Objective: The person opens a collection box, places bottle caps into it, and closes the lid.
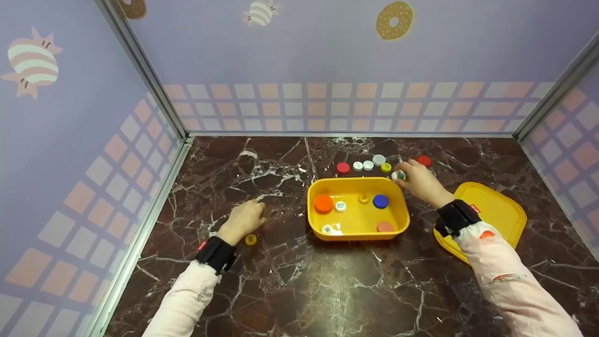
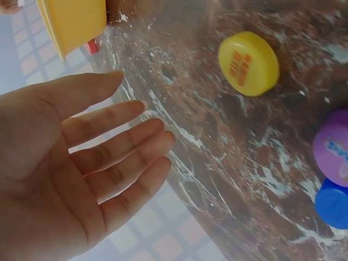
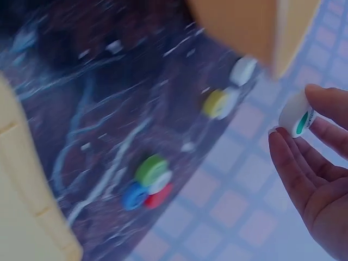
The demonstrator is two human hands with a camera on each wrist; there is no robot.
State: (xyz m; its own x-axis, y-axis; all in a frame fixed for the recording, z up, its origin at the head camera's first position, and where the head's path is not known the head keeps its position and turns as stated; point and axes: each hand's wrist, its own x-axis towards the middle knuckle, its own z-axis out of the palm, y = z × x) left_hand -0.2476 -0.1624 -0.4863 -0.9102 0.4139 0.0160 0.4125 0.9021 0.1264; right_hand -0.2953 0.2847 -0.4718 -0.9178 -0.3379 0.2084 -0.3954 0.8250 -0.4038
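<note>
My right hand (image 1: 421, 182) pinches a white bottle cap (image 3: 297, 115) with a green mark between thumb and fingers, by the far right corner of the yellow box (image 1: 355, 236). Inside the box lie several caps, among them an orange cap (image 1: 323, 204), a blue cap (image 1: 380, 201) and a pink cap (image 1: 385, 227). My left hand (image 1: 242, 221) hovers left of the box with nothing in it, its fingers extended in the left wrist view. Nearest to it is a yellow cap (image 2: 249, 63) on the table. A purple cap (image 2: 334, 149) and a blue cap (image 2: 333, 204) also show there.
Behind the box runs a row of caps, including a red cap (image 1: 343, 167), a grey-white cap (image 1: 379, 160) and a yellow cap (image 1: 385, 167). Another red cap (image 1: 423, 161) lies beyond my right hand. The yellow lid (image 1: 491, 210) rests at the right, partly under my right forearm. Panels enclose the table.
</note>
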